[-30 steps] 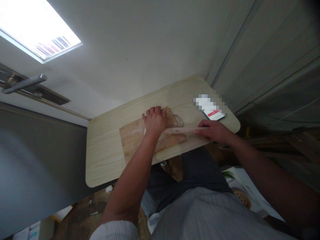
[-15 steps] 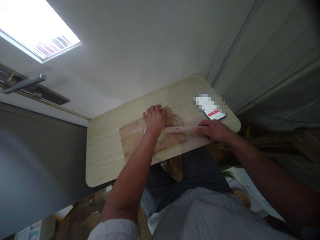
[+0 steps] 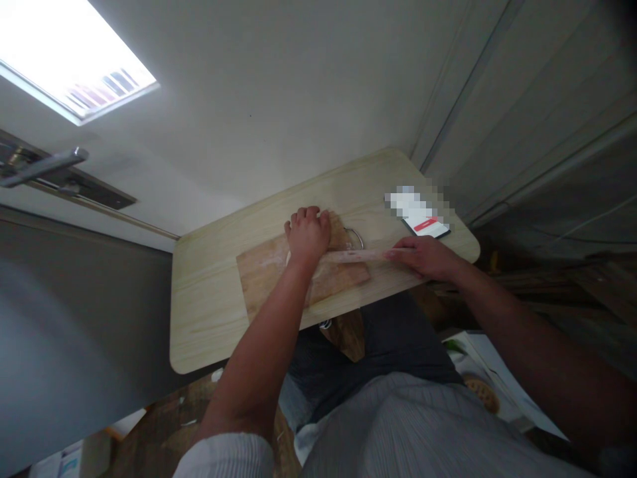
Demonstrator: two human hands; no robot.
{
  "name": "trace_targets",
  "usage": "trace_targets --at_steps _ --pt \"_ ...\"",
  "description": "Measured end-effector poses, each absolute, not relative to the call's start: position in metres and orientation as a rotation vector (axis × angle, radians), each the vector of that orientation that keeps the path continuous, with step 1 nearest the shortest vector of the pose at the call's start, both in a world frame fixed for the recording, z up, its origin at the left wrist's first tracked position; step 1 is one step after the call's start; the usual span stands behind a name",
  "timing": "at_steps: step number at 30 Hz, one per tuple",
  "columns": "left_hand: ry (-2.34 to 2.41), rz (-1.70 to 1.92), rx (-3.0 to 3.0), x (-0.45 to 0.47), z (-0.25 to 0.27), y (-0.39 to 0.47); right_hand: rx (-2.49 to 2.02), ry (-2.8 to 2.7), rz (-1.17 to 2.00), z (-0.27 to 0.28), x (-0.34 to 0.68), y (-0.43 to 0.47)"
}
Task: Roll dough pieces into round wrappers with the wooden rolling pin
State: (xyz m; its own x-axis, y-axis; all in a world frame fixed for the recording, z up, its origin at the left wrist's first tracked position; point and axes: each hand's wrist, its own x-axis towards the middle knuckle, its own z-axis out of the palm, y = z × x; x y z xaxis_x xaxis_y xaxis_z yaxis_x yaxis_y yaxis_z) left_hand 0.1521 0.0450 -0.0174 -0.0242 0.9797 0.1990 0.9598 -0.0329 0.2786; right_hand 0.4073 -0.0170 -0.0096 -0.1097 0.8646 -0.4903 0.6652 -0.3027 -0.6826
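Note:
A wooden cutting board (image 3: 263, 265) with a metal ring handle (image 3: 355, 236) lies on the table. Across it runs a pale rolling pin (image 3: 355, 256), dusted whitish. My right hand (image 3: 421, 255) is closed around the pin's right end, near the table's front edge. Palm down, my left hand (image 3: 308, 234) rests over the board with its bent fingers slightly apart at the far edge. The pin passes under the left palm or wrist, and a pale bit shows on the other side. Whatever lies beneath the left palm is hidden.
The light wooden table (image 3: 204, 292) stands against a white door with a metal handle (image 3: 44, 166). A lit phone (image 3: 428, 222), partly blurred out, lies at the table's right. Below right, a box (image 3: 502, 372) stands near the floor.
Both hands, the pin and the board stay nearly where they were. Only a very slight shift of the view and of the right hand shows.

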Motion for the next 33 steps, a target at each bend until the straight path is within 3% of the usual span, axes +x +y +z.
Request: trace_targets --at_steps 8,19,33 --pt "1.923 0.901 2.249 0.140 -0.011 0.019 -1.840 -1.779 1.290 -0.021 0.412 -0.020" --pt "2.092 0.661 2.193 0.133 -0.021 -0.005 -1.773 -1.945 1.130 -0.027 0.414 -0.021" --pt "2.170 0.238 2.132 0.139 -0.009 0.003 -1.803 -1.718 1.383 -0.018 0.413 -0.025"
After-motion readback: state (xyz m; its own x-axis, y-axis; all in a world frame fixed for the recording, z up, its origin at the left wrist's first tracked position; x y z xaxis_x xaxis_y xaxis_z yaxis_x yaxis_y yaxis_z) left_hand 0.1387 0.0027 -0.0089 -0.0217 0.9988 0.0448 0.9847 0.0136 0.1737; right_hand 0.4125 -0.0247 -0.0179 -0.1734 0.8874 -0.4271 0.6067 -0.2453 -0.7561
